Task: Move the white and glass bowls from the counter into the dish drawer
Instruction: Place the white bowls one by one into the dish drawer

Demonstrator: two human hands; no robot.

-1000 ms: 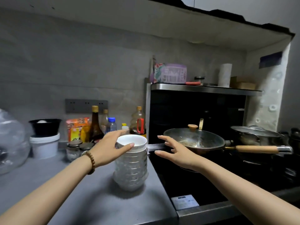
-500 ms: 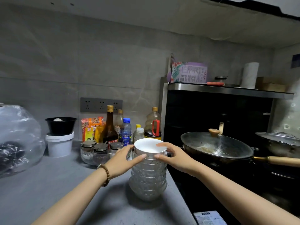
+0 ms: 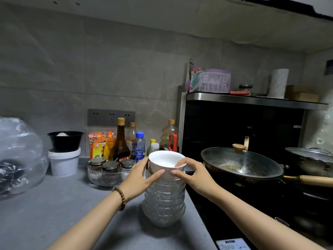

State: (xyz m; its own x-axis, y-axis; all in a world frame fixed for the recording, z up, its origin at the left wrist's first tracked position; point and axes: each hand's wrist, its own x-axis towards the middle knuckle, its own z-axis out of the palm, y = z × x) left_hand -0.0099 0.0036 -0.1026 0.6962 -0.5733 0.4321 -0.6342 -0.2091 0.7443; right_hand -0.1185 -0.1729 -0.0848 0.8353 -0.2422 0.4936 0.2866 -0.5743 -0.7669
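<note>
A white bowl (image 3: 164,160) tops a tall stack of glass bowls (image 3: 164,201) that stands on the grey counter (image 3: 59,210), close to its right edge. My left hand (image 3: 139,177), with a bead bracelet at the wrist, grips the white bowl from the left. Its right side is gripped by my right hand (image 3: 192,175), fingers wrapped around the rim. The white bowl sits slightly tilted on the stack. No dish drawer is in view.
Behind the stack stand bottles (image 3: 121,141), snack packets and a glass dish of spice jars (image 3: 108,172). A white tub with a black bowl (image 3: 64,154) and a plastic bag (image 3: 19,156) are at the left. A lidded wok (image 3: 241,164) sits on the stove at the right.
Both hands have closed in from either side and now grip the white bowl on top of the stack. The view has shifted closer and to the left.
</note>
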